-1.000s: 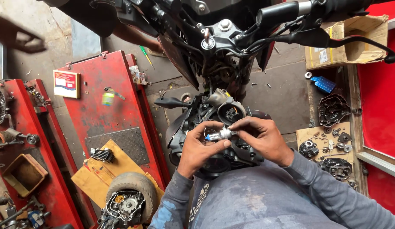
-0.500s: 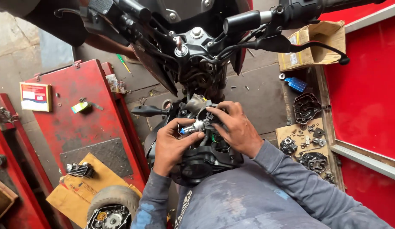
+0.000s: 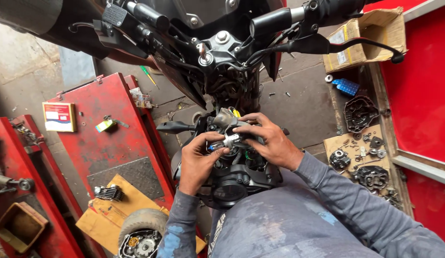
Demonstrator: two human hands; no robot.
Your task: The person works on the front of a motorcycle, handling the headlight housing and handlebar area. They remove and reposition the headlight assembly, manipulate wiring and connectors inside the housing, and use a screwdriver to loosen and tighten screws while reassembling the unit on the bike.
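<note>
Materials on and around a motorcycle front end in a workshop.
A shiny metal and glass bulb (image 3: 226, 141) sits against a matt black plastic headlight housing (image 3: 239, 174). The handlebar clamp (image 3: 222, 43) is dull grey metal; the grip (image 3: 270, 21) is matt black rubber. The lift ramp (image 3: 112, 129) is red painted metal, scuffed and scratched. The box (image 3: 363, 40) is worn brown cardboard. The sleeve (image 3: 347, 196) is faded, stained grey cloth.

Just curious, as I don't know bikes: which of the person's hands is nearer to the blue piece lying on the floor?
Right. The right hand is on the headlight unit, on the side toward the blue piece; the left hand sits farther away, on the unit's other side.
</note>
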